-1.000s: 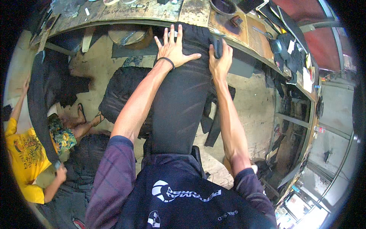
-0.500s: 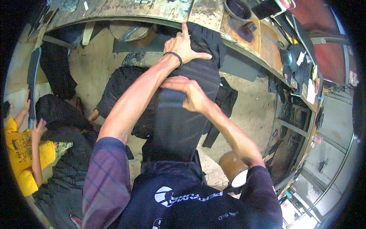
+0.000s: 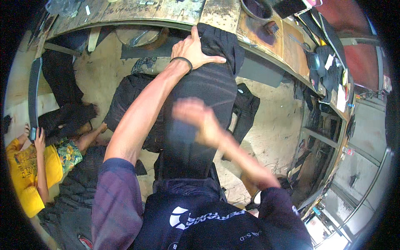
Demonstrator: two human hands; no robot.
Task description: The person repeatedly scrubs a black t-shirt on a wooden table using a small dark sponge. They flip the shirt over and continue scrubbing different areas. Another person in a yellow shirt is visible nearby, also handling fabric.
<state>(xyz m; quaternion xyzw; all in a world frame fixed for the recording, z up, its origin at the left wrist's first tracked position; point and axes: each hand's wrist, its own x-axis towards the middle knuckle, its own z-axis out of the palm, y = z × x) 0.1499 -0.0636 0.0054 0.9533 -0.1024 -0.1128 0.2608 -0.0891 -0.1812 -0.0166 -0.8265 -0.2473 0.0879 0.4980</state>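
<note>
A long black piece of cloth, seemingly a trouser leg (image 3: 212,91), stretches from my lap up to the workbench edge, its far end bunched. My left hand (image 3: 192,52), with a dark band on its wrist, lies on the left side of that far end. Its thumb and index finger are spread wide apart. Lower down, over the middle of the cloth, my right hand (image 3: 196,116) is smeared by motion. Its fingers are too blurred to read, and whether it touches the cloth is unclear.
The worn wooden workbench (image 3: 166,11) runs across the far side, holding a round dark bowl (image 3: 257,8) and scissors (image 3: 301,43). More black garments (image 3: 246,110) lie around my legs. At left a person in a yellow shirt (image 3: 39,168) holds a phone-like device (image 3: 33,133).
My right hand has moved down the cloth toward me and blurred. My left hand keeps its place on the cloth. The person at left has both hands on the device.
</note>
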